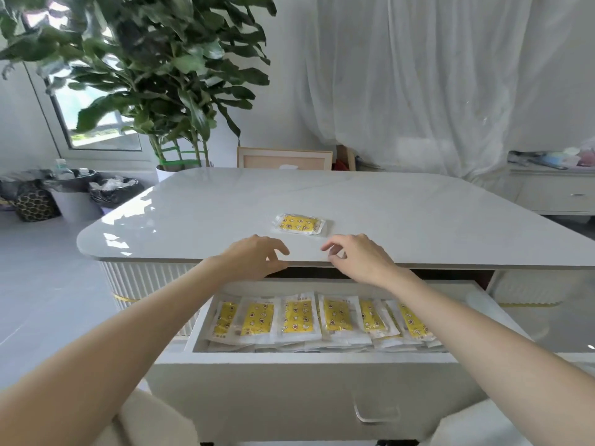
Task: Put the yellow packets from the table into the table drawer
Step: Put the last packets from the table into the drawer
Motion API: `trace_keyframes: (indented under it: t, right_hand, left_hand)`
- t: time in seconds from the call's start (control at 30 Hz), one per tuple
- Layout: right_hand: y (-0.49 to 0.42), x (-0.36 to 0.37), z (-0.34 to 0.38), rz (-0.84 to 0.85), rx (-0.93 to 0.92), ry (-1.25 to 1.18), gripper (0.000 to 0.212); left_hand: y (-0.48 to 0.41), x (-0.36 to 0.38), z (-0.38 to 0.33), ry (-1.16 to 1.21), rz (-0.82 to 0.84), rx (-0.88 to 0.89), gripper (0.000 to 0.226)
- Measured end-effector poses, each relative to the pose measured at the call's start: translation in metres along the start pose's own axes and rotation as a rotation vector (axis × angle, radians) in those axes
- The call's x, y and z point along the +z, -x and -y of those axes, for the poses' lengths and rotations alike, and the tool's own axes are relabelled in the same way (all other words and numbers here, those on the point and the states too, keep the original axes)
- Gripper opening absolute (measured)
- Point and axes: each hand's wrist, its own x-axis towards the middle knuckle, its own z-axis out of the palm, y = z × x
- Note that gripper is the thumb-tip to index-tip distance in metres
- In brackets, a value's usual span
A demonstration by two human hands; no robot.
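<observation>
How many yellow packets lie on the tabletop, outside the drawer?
1. The yellow packet lies near the middle of the tabletop, just beyond the left hand and right hand; another could hide beneath it.

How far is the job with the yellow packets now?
Mostly done: a row of yellow packets already lies in the open drawer. In hand: nothing. The left hand and right hand hover empty at the table edge, fingers loosely curled, short of the last packet. Left: that packet on the tabletop must go into the drawer.
</observation>
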Motion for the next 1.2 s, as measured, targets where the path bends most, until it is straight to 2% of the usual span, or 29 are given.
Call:
trace_keyframes:
  t: [0.2, 0.4, 0.53, 0.63, 0.83, 0.93, 1.07, 1.2]
  right_hand:
    - [-0.052, 0.014, -0.001, -0.021, 0.046, -0.014, 0.042]
    - [-0.114, 0.04, -0.003, 0.185, 0.069, 0.008, 0.054]
    - [-0.125, 0.049, -0.007, 0.254, 0.139, 0.03, 0.052]
    - [-0.126, 0.05, -0.008, 0.163, 0.1, 0.029, 0.048]
    - [-0.112, 0.039, -0.012, 0.06, 0.077, -0.128, 0.021]
    - [-0.107, 0.03, -0.01, 0.027, 0.107, -0.077, 0.035]
    - [-0.109, 0.022, -0.003, 0.187, 0.259, -0.079, 0.079]
    - [-0.118, 0.016, -0.001, 0.318, 0.383, -0.221, 0.089]
  left_hand:
    - [-0.029, -0.006, 0.014, -0.022, -0.105, -0.071, 0.035]
    - [-0.067, -0.003, 0.028, -0.106, -0.084, -0.161, 0.049]
    - [-0.086, -0.002, 0.035, -0.051, -0.073, -0.208, 0.052]
    - [-0.095, 0.0, 0.041, 0.031, -0.048, -0.254, 0.054]
    - [-0.095, -0.002, 0.043, 0.304, -0.025, -0.338, 0.057]
    - [-0.092, 0.001, 0.043, 0.36, -0.004, -0.337, 0.057]
    - [-0.098, 0.001, 0.038, 0.348, -0.041, -0.319, 0.05]
    - [-0.111, 0.003, 0.032, 0.376, -0.056, -0.314, 0.048]
